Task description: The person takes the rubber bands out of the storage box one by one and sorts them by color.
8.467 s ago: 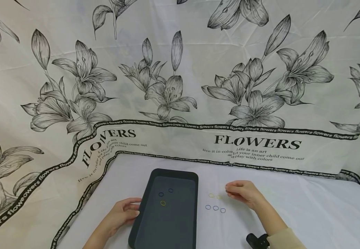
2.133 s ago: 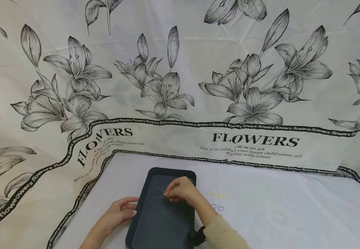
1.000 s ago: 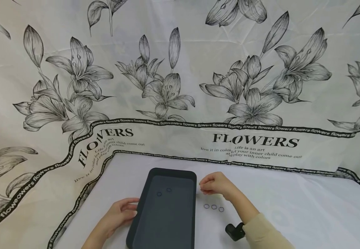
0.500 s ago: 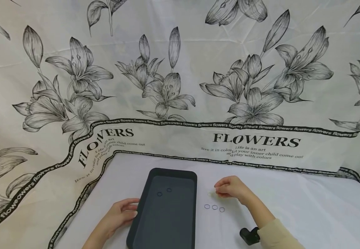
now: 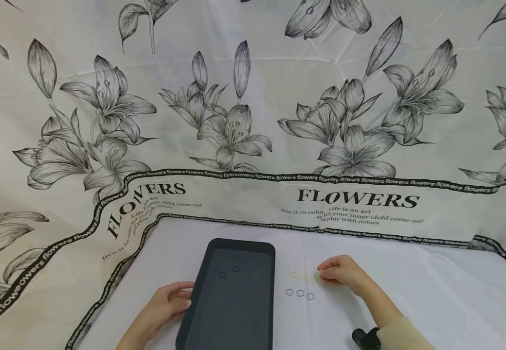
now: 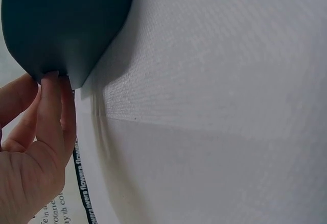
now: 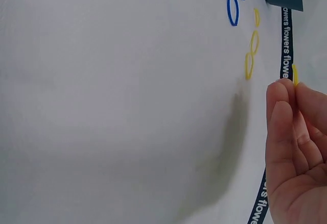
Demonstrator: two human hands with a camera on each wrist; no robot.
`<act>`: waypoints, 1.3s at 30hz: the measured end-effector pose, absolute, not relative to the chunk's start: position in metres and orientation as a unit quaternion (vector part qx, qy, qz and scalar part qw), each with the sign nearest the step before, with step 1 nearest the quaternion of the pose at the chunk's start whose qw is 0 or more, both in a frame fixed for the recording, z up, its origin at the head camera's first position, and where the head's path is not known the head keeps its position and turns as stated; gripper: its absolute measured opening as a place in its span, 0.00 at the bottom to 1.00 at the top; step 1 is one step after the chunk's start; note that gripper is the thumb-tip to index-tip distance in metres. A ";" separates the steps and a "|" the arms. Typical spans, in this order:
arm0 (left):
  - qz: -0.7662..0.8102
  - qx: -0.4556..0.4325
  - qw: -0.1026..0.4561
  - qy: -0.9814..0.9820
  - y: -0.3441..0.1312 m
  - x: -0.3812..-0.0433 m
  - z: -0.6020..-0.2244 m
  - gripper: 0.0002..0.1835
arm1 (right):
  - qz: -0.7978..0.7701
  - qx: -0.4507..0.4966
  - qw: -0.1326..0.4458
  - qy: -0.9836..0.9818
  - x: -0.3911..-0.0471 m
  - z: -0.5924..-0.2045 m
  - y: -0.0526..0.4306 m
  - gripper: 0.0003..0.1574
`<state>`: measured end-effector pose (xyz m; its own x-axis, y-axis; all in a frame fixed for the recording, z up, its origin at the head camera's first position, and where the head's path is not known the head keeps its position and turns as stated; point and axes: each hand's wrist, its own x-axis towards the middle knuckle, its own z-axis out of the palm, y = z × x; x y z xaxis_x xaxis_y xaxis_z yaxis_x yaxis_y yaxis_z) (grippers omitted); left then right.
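— Yellow ring (image 7: 295,74) was pinched betw. thumb & fingertips of the right hand (image 5: 342,274), closed tight on it, low over the cloth.

— What lay round that pinch?

— Three more yellow rings (image 7: 254,42) in a row on the cloth, just past the fingertips. Three blue rings (image 5: 299,293) in a 2nd row, a bit further off on the person's side.

— And the other hand?

— Left hand (image 5: 165,306) had its fingers near-straight, tips resting vs. the outer wall of the dark tray (image 5: 231,316), gripping nothing. Tray sat beyond both rows, well apart from the pinch.

— How far along, roughly?

— Prob. past halfway: no yellow was in the tray, the pinched one wasn't laid down yet, and two blue tray rings (image 5: 222,275) were lying inside, far end.

— Surface, room?

— White cloth (image 5: 410,291) over the table. Behind it hung a backdrop sheet (image 5: 358,198) w/ grey lilies, "FLOWERS" lettering and a black border. Nothing else of the room showed.
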<state>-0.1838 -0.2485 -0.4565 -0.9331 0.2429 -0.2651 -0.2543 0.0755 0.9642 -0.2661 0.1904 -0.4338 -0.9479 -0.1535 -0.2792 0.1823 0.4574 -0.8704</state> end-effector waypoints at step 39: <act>0.688 -0.002 0.174 0.704 -0.249 -0.183 -0.456 0.28 | -0.461 0.044 0.171 0.870 -0.266 -0.444 0.196 0.07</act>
